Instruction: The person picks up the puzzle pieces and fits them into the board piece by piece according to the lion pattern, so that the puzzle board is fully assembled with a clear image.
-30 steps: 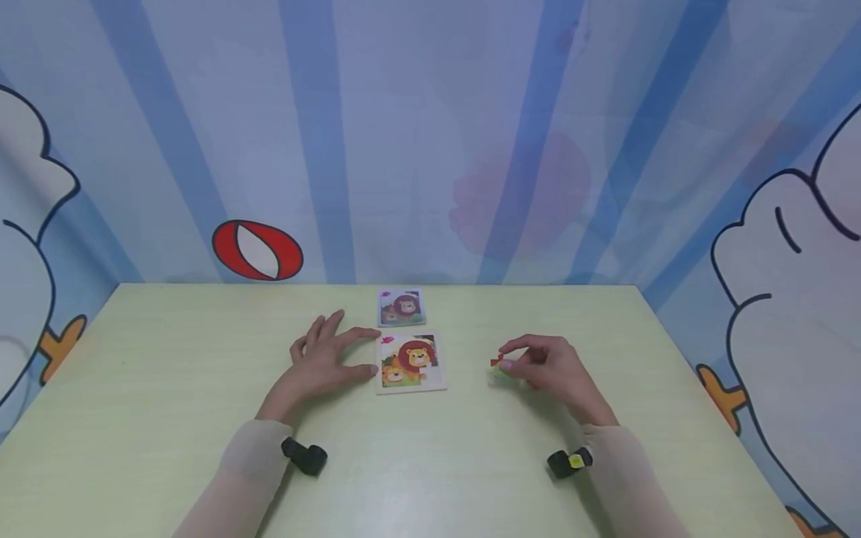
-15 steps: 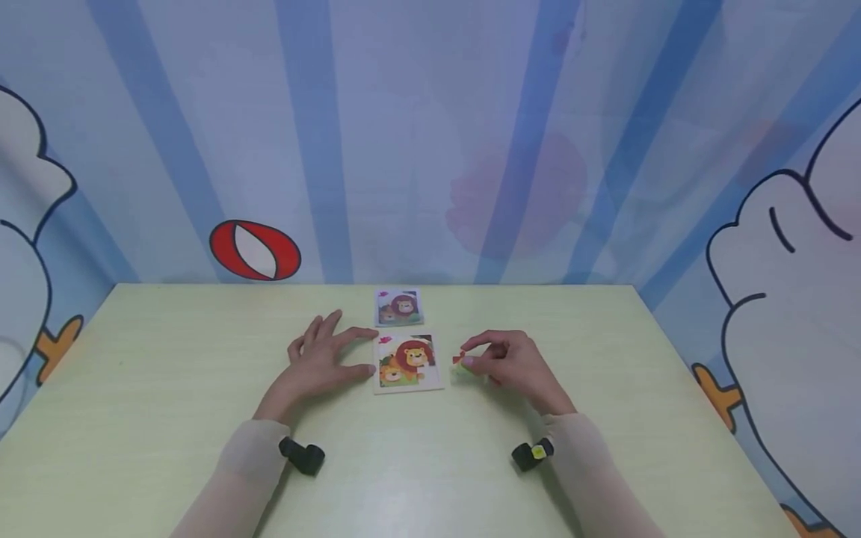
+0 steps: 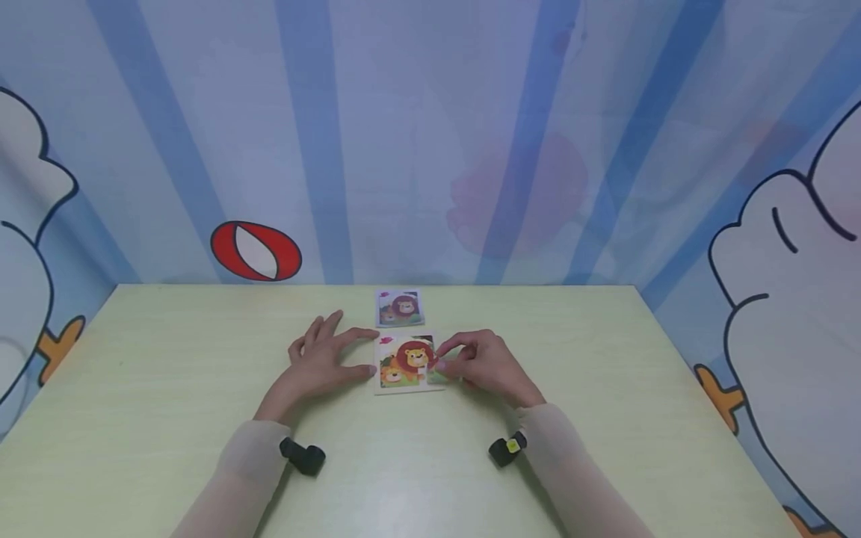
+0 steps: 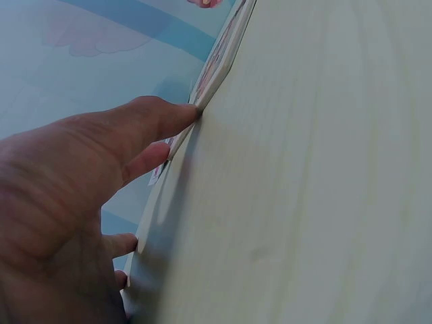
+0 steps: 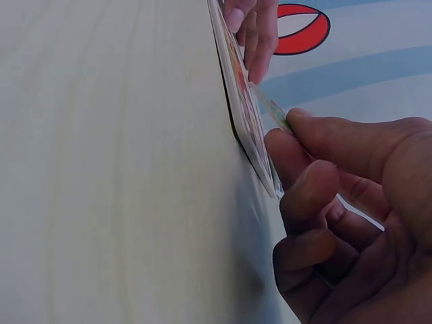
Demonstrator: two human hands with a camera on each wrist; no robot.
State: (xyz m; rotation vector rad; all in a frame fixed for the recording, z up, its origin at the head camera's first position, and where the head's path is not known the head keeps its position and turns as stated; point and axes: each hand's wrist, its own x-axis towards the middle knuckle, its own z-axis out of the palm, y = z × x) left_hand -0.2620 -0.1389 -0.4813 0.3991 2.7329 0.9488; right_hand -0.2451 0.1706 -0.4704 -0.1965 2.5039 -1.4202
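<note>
A square lion jigsaw puzzle (image 3: pixel 400 359) in a white tray lies in the middle of the table. At its left edge rest the thumb and forefinger of my left hand (image 3: pixel 321 365), spread apart; the left wrist view shows the thumb against the tray's side (image 4: pixel 217 75). My right hand (image 3: pixel 487 365) pinches a small puzzle piece (image 3: pixel 436 374) with green on it between thumb and forefinger. That piece overlaps the puzzle's lower right corner, where white backing shows. In the right wrist view the piece (image 5: pixel 275 113) is tilted, one end close over the puzzle.
A smaller picture (image 3: pixel 400 308) of the same lion lies just behind the puzzle. The pale table (image 3: pixel 202 329) meets a blue striped cloth backdrop (image 3: pixel 417 149) at its back edge. A black wrist camera (image 3: pixel 304 456) sits on each sleeve.
My right hand has moved left with the puzzle piece, from the table's right part to the puzzle's lower right corner. The left hand has kept its place at the left edge.
</note>
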